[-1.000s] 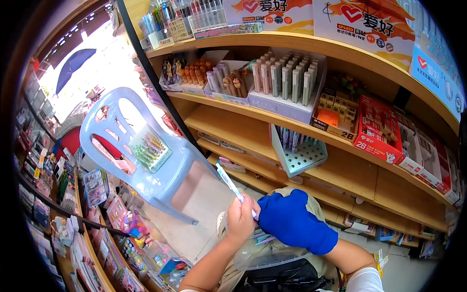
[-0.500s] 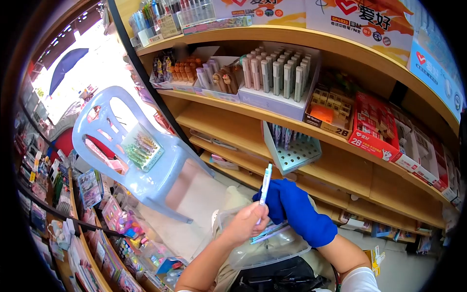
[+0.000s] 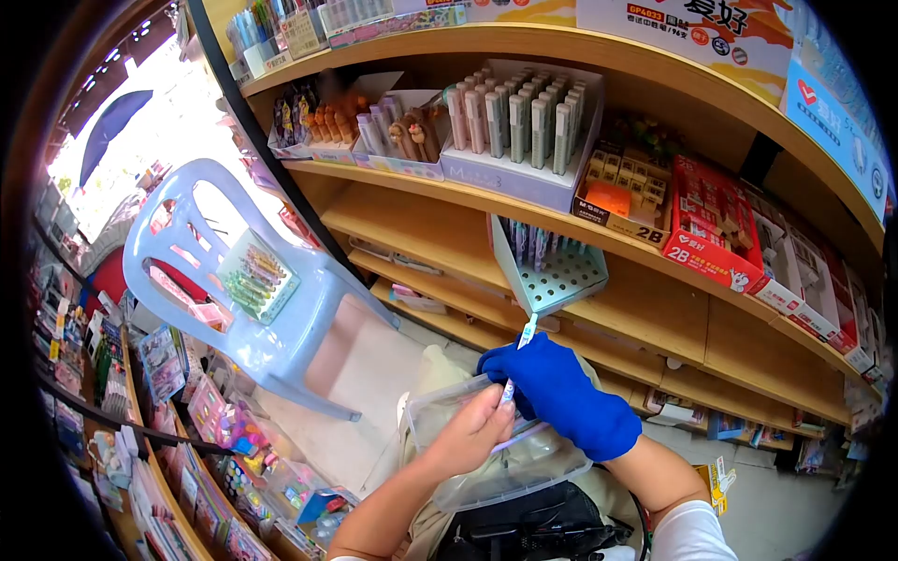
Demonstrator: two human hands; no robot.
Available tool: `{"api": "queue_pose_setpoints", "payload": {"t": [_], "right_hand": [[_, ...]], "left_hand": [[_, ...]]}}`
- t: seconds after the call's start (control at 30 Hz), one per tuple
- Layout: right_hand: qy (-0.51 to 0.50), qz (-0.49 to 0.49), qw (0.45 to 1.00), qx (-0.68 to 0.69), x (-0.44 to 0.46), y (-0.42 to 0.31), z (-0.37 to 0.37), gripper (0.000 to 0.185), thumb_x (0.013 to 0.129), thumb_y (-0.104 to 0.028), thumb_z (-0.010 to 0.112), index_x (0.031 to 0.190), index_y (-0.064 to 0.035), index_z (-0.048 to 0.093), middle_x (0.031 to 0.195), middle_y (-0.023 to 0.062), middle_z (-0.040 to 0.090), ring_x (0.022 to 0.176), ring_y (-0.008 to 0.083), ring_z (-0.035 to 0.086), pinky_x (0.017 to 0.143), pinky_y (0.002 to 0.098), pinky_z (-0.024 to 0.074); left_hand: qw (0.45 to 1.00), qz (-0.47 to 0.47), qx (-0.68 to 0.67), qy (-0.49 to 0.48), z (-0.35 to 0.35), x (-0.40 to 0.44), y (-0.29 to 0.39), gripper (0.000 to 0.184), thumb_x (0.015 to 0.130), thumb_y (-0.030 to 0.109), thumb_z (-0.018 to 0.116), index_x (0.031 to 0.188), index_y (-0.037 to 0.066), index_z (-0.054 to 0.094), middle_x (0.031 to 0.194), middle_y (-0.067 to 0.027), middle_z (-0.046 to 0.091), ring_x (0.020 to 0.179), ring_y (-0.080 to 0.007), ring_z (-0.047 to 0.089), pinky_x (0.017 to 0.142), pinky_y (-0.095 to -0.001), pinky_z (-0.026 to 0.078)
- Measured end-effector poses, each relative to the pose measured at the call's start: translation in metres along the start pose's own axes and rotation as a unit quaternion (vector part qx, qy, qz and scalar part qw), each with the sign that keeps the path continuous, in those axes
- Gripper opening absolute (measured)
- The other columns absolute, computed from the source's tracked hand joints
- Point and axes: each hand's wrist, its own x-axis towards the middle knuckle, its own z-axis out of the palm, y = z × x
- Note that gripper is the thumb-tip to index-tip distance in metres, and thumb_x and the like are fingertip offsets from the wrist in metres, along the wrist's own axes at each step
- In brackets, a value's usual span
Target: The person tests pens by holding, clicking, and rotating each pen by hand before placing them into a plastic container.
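Observation:
My bare left hand (image 3: 472, 432) pinches the lower end of a slim white pen (image 3: 528, 330) with a teal tip. My right hand (image 3: 575, 400), covered by a blue glove, is closed around the pen's middle, with the tip sticking out above. Its fingers are partly hidden by the glove. Under both hands a clear plastic box (image 3: 440, 411) rests on my lap; its contents are mostly covered now. Just beyond my hands, a pale green pen holder with holes (image 3: 559, 285) sits tilted on a lower shelf, several pens standing at its back.
A blue plastic chair (image 3: 313, 341) at the left carries another holder full of pens (image 3: 257, 278). Ahead, a wooden shelf (image 3: 645, 248) bears boxed pens (image 3: 514, 122) and red 2B boxes (image 3: 711, 229). Racks of stationery (image 3: 201, 486) stand at lower left. A black bag (image 3: 524, 524) lies on my lap.
My gloved right hand has moved up and left and closed over the pen. The pen has dropped slightly and leans more to the right. The view has shifted a little.

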Motion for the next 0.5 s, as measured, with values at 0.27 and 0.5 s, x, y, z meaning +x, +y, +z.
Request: {"api": "queue_pose_setpoints", "payload": {"t": [0.27,0.5], "right_hand": [[-0.033,0.147,0.974,0.17,0.0,-0.013,0.005,0.019,0.08,-0.025,0.056,0.084,-0.0067,0.061,0.067,0.0033,0.057,0.058,0.0102,0.052,0.051,0.0258,0.0416],[-0.071,0.041,0.995,-0.051,-0.001,-0.003,-0.001,0.015,0.082,-0.021,0.053,0.088,-0.0105,0.063,0.075,0.002,0.057,0.063,0.0111,0.053,0.052,0.0248,0.0424]], "left_hand": [[0.993,-0.108,-0.049,0.017,-0.015,-0.003,0.002,0.06,0.092,0.051,0.021,0.077,0.002,0.051,0.054,-0.0064,0.049,0.046,-0.0132,0.045,0.045,-0.0241,0.036],[0.988,-0.092,-0.122,-0.01,-0.013,-0.006,0.012,0.058,0.093,0.049,0.025,0.096,-0.003,0.05,0.064,-0.0085,0.056,0.054,-0.0125,0.052,0.05,-0.0215,0.041]]}}
